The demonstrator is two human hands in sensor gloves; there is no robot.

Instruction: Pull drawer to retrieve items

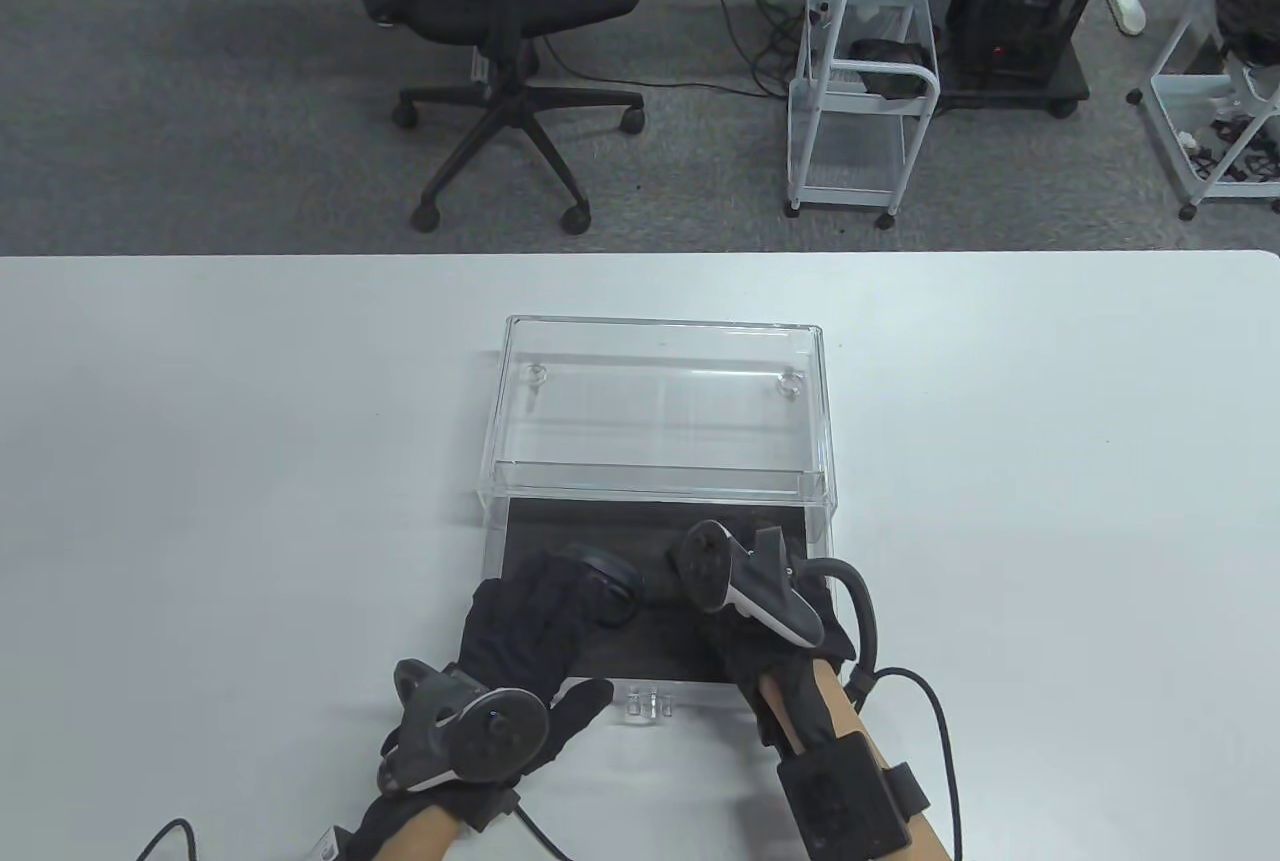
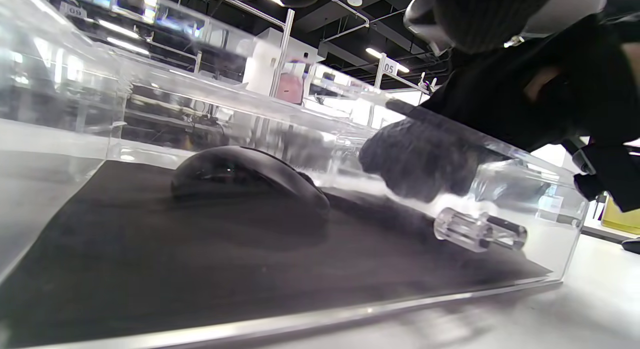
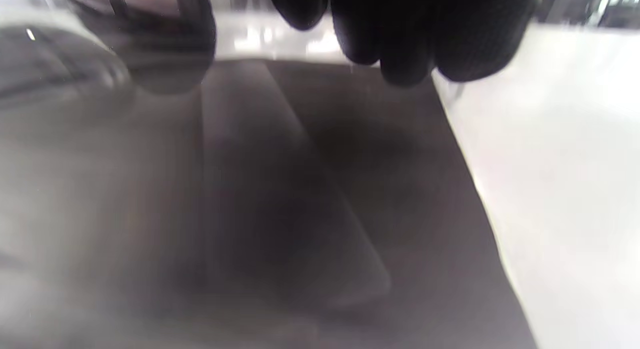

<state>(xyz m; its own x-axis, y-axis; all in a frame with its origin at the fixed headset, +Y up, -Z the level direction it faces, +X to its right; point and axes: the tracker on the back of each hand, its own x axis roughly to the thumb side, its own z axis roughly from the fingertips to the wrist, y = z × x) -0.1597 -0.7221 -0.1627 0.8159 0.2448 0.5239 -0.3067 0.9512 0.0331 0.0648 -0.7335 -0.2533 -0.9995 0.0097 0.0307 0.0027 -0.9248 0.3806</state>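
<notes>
A clear acrylic drawer box (image 1: pixel 660 341) stands on the white table. Its drawer (image 1: pixel 495 551) is pulled out toward me and is lined with a black mat (image 1: pixel 580 526). A black computer mouse (image 1: pixel 612 581) lies on the mat, and it also shows in the left wrist view (image 2: pixel 245 184). My left hand (image 1: pixel 545 611) reaches over the drawer's front wall, fingers spread above the mouse, not gripping it. My right hand (image 1: pixel 750 661) is inside the drawer to the right of the mouse, its curled fingers (image 2: pixel 420 156) empty just over the mat (image 3: pixel 310 214).
The drawer's clear knob handle (image 1: pixel 648 703) sits on its front wall between my wrists, and it also shows in the left wrist view (image 2: pixel 480 231). An office chair (image 1: pixel 510 11) and a white cart (image 1: pixel 865 91) stand on the floor beyond the table.
</notes>
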